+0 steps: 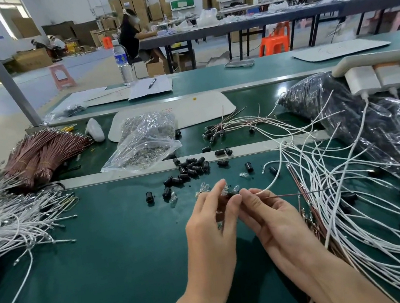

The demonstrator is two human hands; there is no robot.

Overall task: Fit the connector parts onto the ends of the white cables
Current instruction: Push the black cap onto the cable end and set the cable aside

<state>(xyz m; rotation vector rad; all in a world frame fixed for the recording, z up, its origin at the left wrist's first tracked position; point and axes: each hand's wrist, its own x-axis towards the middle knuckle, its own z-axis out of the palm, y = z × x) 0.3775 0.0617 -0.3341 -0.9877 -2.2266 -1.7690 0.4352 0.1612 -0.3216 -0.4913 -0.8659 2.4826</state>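
My left hand (212,218) and my right hand (273,215) meet fingertip to fingertip over the green mat. Between them sits a small black connector part (233,194), pinched by both. My right hand also grips a white cable (274,180) and a thin brown wire (306,192) that run off to the right. Loose black connector parts (191,170) lie scattered just beyond my hands. Small clear bulbs (203,187) lie near my left fingertips. A tangle of white cables (361,203) spreads on the right.
Bundled white cables (7,225) and brown wire bundles (41,156) lie at left. A clear bag of parts (142,142) sits beyond the metal rail (118,174). Black plastic bags (361,108) and white chargers (374,77) are at right. A person sits at a far table.
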